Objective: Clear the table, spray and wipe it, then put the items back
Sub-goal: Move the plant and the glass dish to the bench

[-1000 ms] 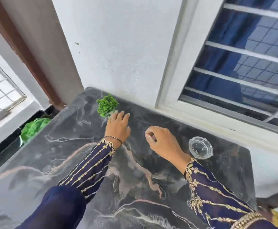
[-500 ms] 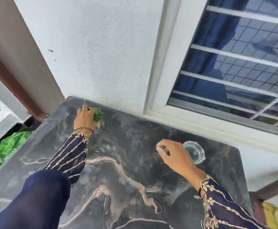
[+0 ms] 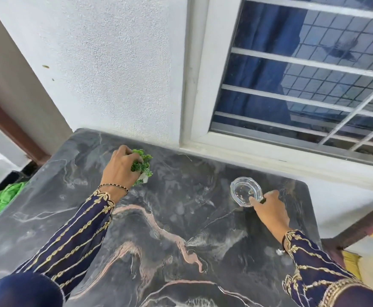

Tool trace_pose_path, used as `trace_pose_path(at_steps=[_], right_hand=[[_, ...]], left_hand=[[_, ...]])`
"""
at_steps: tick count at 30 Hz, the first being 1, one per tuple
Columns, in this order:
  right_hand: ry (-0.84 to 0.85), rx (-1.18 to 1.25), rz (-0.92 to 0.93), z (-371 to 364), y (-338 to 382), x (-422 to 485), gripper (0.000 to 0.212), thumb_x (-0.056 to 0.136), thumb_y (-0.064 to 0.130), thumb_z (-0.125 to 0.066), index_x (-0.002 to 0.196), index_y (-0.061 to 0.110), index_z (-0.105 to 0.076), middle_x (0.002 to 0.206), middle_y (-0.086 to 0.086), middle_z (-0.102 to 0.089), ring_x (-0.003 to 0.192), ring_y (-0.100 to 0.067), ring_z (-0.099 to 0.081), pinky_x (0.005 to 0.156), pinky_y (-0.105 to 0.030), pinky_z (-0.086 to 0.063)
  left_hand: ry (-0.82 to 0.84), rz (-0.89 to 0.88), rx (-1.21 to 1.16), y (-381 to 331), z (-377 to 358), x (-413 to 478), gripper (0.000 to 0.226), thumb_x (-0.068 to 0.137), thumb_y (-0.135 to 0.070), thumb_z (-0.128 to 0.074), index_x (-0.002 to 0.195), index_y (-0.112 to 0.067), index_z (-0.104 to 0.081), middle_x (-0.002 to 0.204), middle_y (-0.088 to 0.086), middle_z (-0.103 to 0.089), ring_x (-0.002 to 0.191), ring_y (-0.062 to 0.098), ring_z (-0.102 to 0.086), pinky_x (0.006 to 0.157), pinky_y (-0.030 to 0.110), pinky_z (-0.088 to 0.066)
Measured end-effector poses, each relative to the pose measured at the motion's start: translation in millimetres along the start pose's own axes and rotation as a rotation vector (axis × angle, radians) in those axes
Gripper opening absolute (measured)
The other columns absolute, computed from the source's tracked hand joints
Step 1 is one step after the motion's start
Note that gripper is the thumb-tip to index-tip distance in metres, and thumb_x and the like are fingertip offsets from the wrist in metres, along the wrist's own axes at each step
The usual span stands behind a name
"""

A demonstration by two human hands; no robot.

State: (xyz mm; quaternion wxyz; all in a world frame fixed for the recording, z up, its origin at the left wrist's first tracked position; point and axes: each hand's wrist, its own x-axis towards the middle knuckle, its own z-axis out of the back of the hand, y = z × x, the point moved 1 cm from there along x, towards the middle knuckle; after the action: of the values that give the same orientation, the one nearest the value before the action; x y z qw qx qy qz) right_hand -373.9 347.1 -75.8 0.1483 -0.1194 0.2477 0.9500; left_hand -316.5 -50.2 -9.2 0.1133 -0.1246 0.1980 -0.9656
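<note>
Dark marbled stone forms the table (image 3: 159,251), which fills the lower two thirds of the frame and abuts a white textured wall (image 3: 114,63) and a barred window (image 3: 303,85) at the top.

Progress is judged as follows. Two items are seen on the surface, each under a hand, and no spray bottle or cloth is visible. Whether the items are being cleared or put back cannot be determined from this view; the surface shows faint pale smudges, so the clearing step is considered the more likely, with spraying, wiping and replacement left to do.

Nearest, at centre right, the right hand (image 3: 269,209) is extended toward the glass dish (image 3: 246,193). The fingertips (image 3: 253,199) are laid on the near rim of the dish; the thumb is hidden, so a closed grasp cannot be confirmed. The dish is seated flat on the table.

Farther, at centre left, the left hand (image 3: 121,167) is curled over the small green plant (image 3: 142,166). The foliage is enclosed between the fingers and is held; the white pot base is seen at the table surface, near the wall.
</note>
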Motion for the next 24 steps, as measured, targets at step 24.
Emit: trace_pose_path(at_steps=[24], right_hand=[[0.183, 0.345, 0.034, 92.8, -220.1, -129.0, 0.015, 0.097, 0.012, -0.059, 0.111, 0.018, -0.056, 0.073, -0.004, -0.075, 0.045, 0.014, -0.059, 0.045, -0.005, -0.038]], left_hand=[[0.202, -0.158, -0.164, -279.9, -72.2, -196.2, 0.029, 0.064, -0.008, -0.08, 0.088, -0.024, -0.072, 0.098, -0.005, -0.055, 0.092, 0.019, -0.058, 0.072, 0.039, -0.055]])
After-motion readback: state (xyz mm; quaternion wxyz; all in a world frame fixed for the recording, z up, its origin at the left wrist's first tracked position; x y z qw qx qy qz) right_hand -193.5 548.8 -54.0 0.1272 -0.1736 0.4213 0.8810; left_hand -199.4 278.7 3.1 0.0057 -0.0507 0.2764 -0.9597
